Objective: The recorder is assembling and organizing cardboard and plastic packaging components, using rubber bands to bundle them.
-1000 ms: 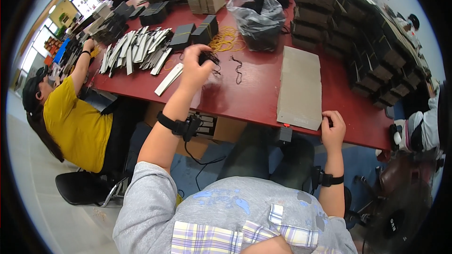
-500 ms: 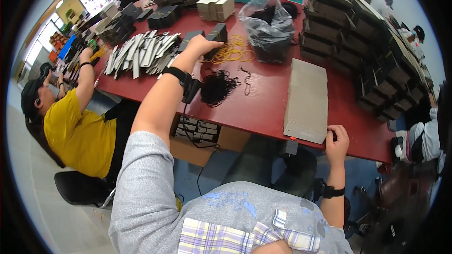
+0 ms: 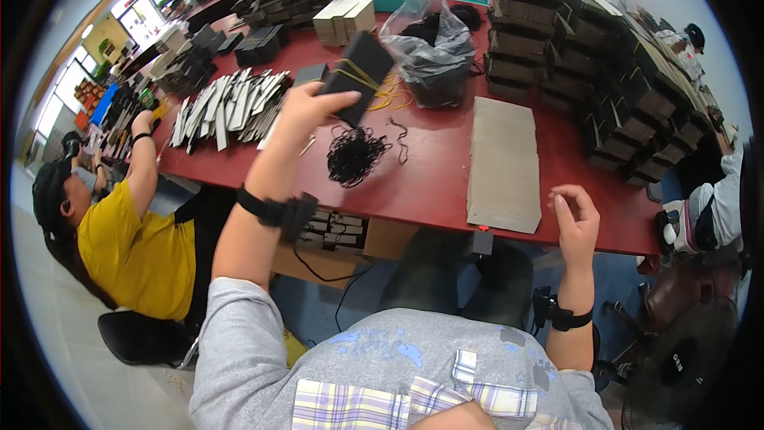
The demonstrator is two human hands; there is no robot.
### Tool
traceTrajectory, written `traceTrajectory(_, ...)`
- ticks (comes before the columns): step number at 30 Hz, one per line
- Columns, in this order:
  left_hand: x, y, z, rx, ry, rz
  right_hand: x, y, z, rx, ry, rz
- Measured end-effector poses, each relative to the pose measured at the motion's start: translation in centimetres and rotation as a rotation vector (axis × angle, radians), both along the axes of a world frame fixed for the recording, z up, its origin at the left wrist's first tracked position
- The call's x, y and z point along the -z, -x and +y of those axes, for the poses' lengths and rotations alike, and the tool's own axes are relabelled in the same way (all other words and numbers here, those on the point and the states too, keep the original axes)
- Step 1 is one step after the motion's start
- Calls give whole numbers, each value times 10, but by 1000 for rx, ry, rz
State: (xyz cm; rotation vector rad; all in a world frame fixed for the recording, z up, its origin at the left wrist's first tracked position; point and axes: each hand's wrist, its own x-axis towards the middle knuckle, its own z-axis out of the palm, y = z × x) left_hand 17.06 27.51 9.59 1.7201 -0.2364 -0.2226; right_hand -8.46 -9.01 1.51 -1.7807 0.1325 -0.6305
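A dark grey bundle of flat cardboard pieces (image 3: 371,56), tied round with a yellow rubber band, is gripped in my left hand (image 3: 301,115). It is held tilted above the table, over a tangle of black cord (image 3: 354,156). Beneath and behind the bundle lie loose yellow rubber bands (image 3: 391,96), partly hidden by it. My right hand (image 3: 576,215) hovers at the table's front edge with loosely curled fingers, thumb apart, and nothing seen in it. Just left of that hand, a long grey cardboard stack (image 3: 503,163) lies on the red table.
White strips (image 3: 227,107) are heaped at the left. A clear plastic bag (image 3: 430,48) with black contents stands behind the cords. Tall stacks of dark cardboard (image 3: 525,32) line the right. A person in a yellow shirt (image 3: 139,251) works at my left; a fan (image 3: 676,366) stands lower right.
My left hand has lifted the banded bundle off the table and brought it nearer. My right hand has risen from the edge beside the grey stack, its fingers loosening.
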Motion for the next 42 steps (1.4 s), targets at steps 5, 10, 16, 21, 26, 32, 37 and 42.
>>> traceTrajectory(5, 19, 96, -67, 322, 195, -88, -57, -30, 95, -251, -92, 43)
traceTrajectory(10, 23, 126, -96, 699, 561, 215, -61, -46, 93, -374, -447, -165)
traceTrajectory(16, 60, 136, -106, 885, 934, 602, -57, -41, 108, -376, -268, -230)
traceTrajectory(21, 70, 135, -113, 787, 606, 662, -37, -46, 95, 206, 605, -224)
traceTrajectory(26, 77, 139, -102, 711, 409, 333, -32, -45, 98, -185, 159, -17)
traceTrajectory(32, 77, 141, -92, 675, 300, 199, -43, -46, 82, -343, 112, 103)
traceTrajectory(37, 56, 142, -66, 722, 231, 42, -55, -43, 68, -405, -241, 15)
traceTrajectory(42, 43, 132, -12, 1001, -34, -167, -57, -45, 38, -397, -384, -22)
